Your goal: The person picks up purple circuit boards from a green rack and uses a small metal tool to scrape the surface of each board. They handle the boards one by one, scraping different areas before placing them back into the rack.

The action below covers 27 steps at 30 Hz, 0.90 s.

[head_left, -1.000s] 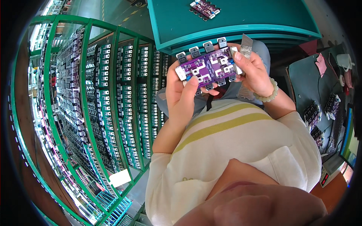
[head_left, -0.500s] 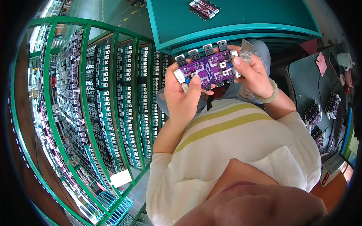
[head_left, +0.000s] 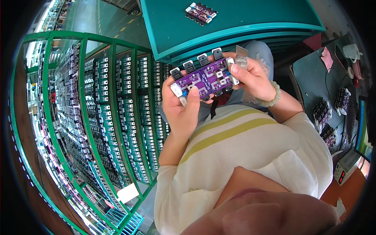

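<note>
Between my two hands is a purple circuit board (head_left: 200, 83), tilted, with several black transistors along its far and near edges and white connectors at both ends. My left hand (head_left: 181, 111) grips the left end, its thumb on the near face and fingers behind. At the other end my right hand (head_left: 252, 79) closes on the white connector with the thumb on top. A flat grey metal piece (head_left: 241, 57) sticks up by the right fingers; how it is held is hidden. Another purple circuit board (head_left: 201, 14) lies on the green table (head_left: 243, 13).
A green rack (head_left: 83, 74) filled with rows of boards stands on my left. To the right, a dark work surface (head_left: 309, 74) bears several boards (head_left: 322, 111), a white mug (head_left: 352, 52) and a pink scrap (head_left: 326, 59). A device with a red display (head_left: 346, 169) sits lower right.
The view has shifted, so the table, rack and hands sit slightly differently in the picture. Both hands keep the same grip on the circuit board.
</note>
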{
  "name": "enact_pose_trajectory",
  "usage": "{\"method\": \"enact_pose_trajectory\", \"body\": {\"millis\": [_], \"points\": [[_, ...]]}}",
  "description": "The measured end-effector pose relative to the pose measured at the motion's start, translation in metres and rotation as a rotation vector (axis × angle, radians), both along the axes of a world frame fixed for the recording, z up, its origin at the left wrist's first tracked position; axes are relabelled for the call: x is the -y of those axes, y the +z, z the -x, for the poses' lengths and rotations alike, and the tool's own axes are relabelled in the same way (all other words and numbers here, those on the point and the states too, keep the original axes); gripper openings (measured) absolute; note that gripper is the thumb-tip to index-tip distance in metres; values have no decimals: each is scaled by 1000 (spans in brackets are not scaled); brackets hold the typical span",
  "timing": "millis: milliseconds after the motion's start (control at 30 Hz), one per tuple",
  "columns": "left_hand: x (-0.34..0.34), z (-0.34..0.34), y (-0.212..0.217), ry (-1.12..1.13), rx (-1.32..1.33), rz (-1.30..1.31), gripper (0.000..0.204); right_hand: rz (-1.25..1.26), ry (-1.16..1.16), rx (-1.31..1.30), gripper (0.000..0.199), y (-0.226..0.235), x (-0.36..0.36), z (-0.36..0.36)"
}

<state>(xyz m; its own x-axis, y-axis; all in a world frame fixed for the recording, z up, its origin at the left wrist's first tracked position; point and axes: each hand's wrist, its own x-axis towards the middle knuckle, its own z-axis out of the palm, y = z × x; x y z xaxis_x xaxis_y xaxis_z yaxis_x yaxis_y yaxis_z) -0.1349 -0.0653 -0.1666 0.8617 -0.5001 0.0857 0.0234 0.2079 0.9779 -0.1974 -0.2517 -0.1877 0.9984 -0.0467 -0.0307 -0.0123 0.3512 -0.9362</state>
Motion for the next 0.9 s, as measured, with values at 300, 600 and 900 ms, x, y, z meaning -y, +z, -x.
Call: {"method": "enact_pose_trajectory", "body": {"millis": [300, 600, 900], "points": [[-2, 3, 3, -13, -34, 55, 39, -121, 38, 0, 45, -3, 2, 0], [-3, 1, 2, -49, -87, 73, 36, -316, 59, 36, 43, -15, 7, -3], [3, -1, 8, -16, -158, -21, 35, -345, 40, 6, 40, -17, 9, -5]]}}
